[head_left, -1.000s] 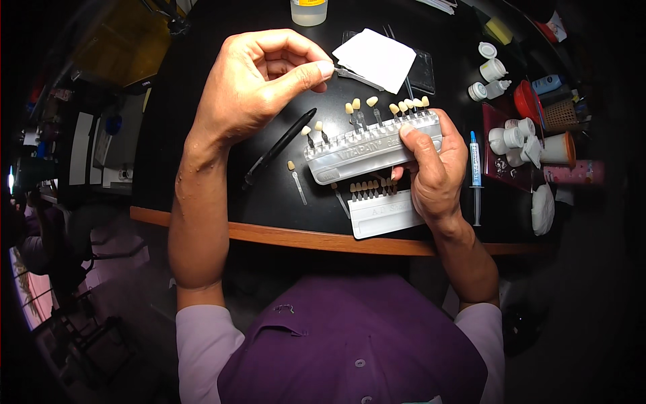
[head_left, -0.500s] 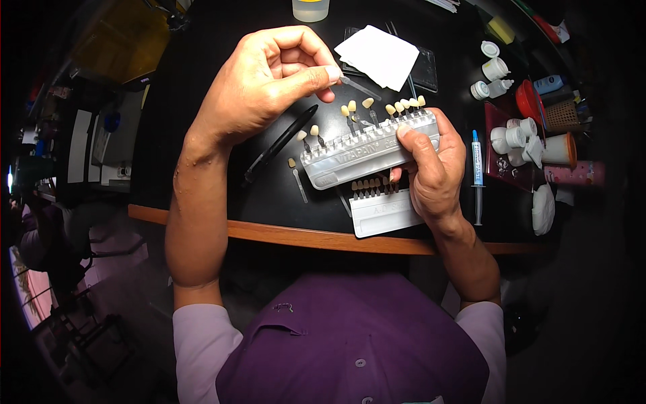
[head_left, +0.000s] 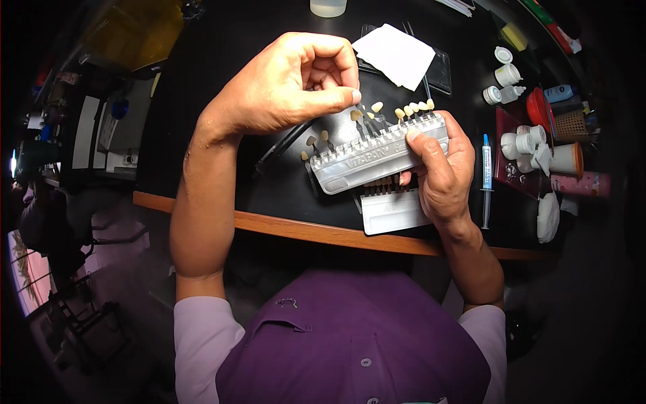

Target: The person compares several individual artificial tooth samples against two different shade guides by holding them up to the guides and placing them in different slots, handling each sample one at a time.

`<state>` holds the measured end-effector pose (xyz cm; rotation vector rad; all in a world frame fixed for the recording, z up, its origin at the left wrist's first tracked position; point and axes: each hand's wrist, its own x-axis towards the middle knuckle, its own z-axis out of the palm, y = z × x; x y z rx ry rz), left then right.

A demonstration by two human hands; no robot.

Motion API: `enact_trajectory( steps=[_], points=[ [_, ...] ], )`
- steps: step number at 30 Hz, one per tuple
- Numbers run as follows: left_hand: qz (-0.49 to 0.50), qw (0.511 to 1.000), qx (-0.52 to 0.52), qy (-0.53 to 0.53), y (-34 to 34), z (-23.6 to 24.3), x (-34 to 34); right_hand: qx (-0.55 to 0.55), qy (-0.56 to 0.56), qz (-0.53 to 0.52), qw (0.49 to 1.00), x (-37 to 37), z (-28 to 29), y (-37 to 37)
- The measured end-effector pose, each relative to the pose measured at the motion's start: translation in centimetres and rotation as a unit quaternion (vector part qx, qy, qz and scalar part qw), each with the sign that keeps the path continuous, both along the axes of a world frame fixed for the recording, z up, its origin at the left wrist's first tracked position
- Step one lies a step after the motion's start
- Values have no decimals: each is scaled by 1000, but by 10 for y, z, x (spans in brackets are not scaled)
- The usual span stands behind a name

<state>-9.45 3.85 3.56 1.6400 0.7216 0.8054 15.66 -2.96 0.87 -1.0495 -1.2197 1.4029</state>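
Silver-grey bar-shaped tooth-shade holder (head_left: pixel 377 161) held tilted above the black, wood-edged worktop (head_left: pixel 262 198).
I see its glossy long face with raised lettering, right end higher, and cream tooth-shaped tabs (head_left: pixel 377 107) on dark stems standing unevenly along the top, bunched at the right; my right hand (head_left: pixel 441 151) clamps that end, thumb in front, while my left hand (head_left: pixel 289 87) hangs over the row, thumb and forefinger close together, though I cannot tell whether they grip anything.
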Motion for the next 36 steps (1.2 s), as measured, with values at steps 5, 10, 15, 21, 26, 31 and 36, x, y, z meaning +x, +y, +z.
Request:
enact_trajectory(
  steps=[5,10,15,21,26,31,36],
  points=[
    [-14,999,13,33,0,-3,2,3,-15,11,1000,1,-2,0],
    [9,997,25,71,1,-1,1,-7,-8,15,1000,0,-1,0],
    [31,998,46,8,0,-1,-2,-19,3,23,1000,1,-2,0],
    [92,994,59,-33,4,-2,-3,-31,44,6,999,1,1,5],
    [256,959,108,63,27,-10,-34,19,95,-94,991,13,6,13],
    [250,912,105,306,22,-15,-32,24,130,-108,985,22,6,15],
    [216,908,110,341,17,-16,-29,-7,128,-64,990,16,7,8]
  ],
)
